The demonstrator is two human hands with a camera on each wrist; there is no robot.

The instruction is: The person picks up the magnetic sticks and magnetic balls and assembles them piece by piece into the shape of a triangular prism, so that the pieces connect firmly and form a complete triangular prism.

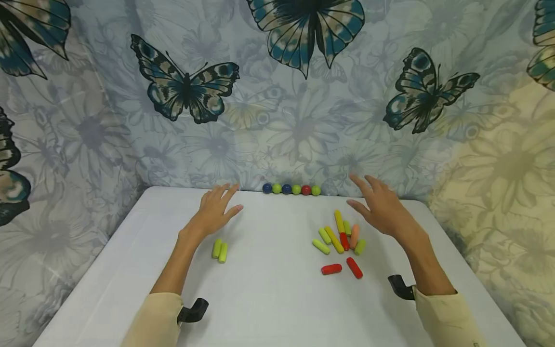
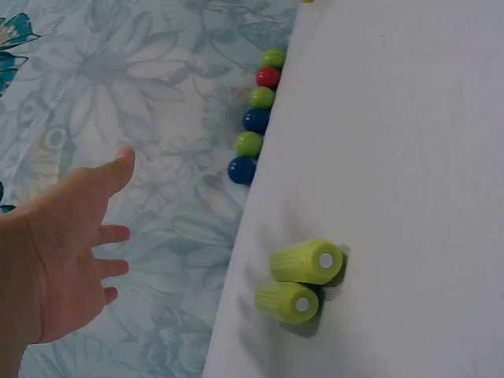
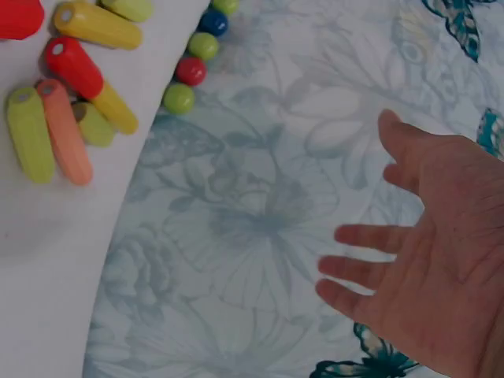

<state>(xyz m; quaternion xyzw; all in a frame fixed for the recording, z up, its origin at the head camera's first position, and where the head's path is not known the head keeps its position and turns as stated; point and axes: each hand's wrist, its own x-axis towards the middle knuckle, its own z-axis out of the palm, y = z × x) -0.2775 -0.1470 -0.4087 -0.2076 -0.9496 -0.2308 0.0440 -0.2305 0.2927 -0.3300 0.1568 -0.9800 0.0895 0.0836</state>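
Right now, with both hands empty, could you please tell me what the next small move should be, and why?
I would probably bring the left hand to the two green rods: that hand is empty with its fingers extended, and the rods lie near it, side by side, well apart from the mixed-colour group of rods near the right hand.

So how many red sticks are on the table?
3: the first red stick is within the stick cluster; in the head view, a second red stick lies below-left, and a third red stick below-right. None seems hidden.
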